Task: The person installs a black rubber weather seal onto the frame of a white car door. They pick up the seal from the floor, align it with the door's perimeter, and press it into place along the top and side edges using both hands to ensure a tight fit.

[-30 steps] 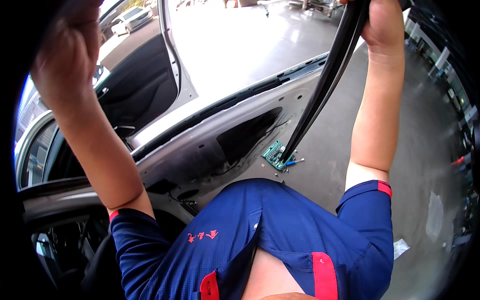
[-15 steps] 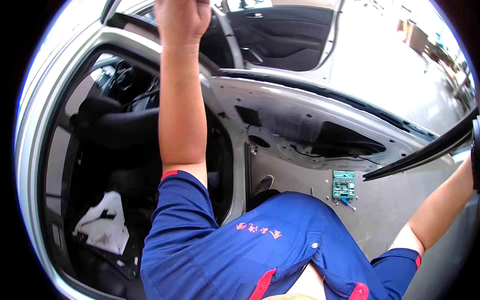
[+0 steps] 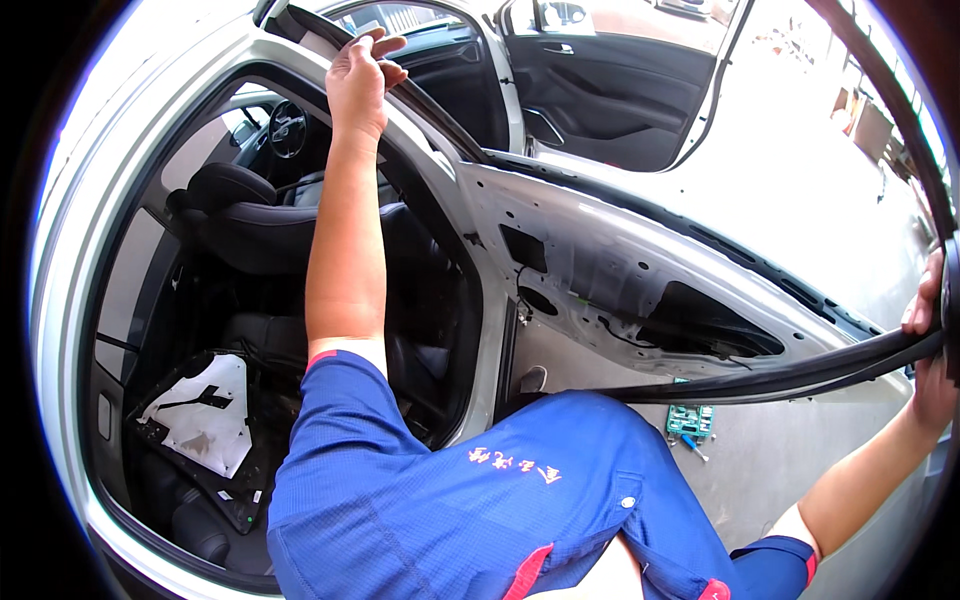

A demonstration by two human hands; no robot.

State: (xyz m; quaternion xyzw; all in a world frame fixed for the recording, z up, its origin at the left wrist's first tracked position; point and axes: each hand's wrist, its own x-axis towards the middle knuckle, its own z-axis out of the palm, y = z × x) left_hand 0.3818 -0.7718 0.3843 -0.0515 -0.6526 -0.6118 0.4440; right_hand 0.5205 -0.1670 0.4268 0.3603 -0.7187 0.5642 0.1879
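My left hand (image 3: 362,82) is raised beside the upper door frame, its fingers apart and partly bent, with nothing visible in it. At the far right edge my right hand (image 3: 932,345) is wrapped around a long black rubber seal strip (image 3: 800,377). Part of that hand is hidden behind the strip. From there the strip stretches left past my body, and another dark length curves upward along the right rim. In front of me stands an open car door (image 3: 610,262) with its inner trim off, showing bare metal and dark openings.
To the left is the car's rear doorway with a seat (image 3: 260,230) inside. A door-shaped black panel with a white sheet (image 3: 205,415) lies in there. On the floor sit a green tool set (image 3: 690,420) and a blue-handled screwdriver (image 3: 694,447). Another open car door (image 3: 610,95) stands beyond.
My left hand has come lower into view, and its fingers now show. My right hand has come into view, and the black strip now reaches further left, partly covering the tool set. The view has shifted slightly.
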